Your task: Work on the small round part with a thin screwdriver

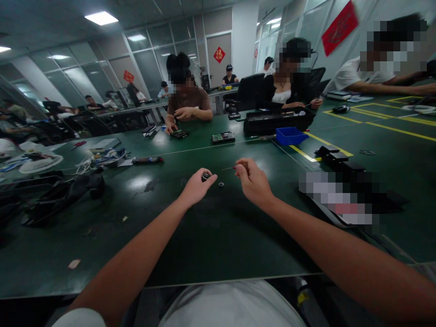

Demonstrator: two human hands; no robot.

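Note:
In the head view my left hand (195,188) is closed round a small dark cylindrical part (205,177) with a shiny rim, pinched between thumb and fingers. Opposite it, my right hand (254,184) grips a thin screwdriver (229,169). Its slim shaft points left toward the part, and the tip is apart from it. The fingers cover most of the reddish handle. Between my hands a small round metal piece (221,185) lies on the green tabletop (218,236).
Beyond my hands are a circuit-board device (223,137), a blue bin (290,136) and a long black case (279,121). A pen-like tool (147,160) and a black bag (64,195) lie left. Black parts (340,159) lie right. Co-workers sit across the table.

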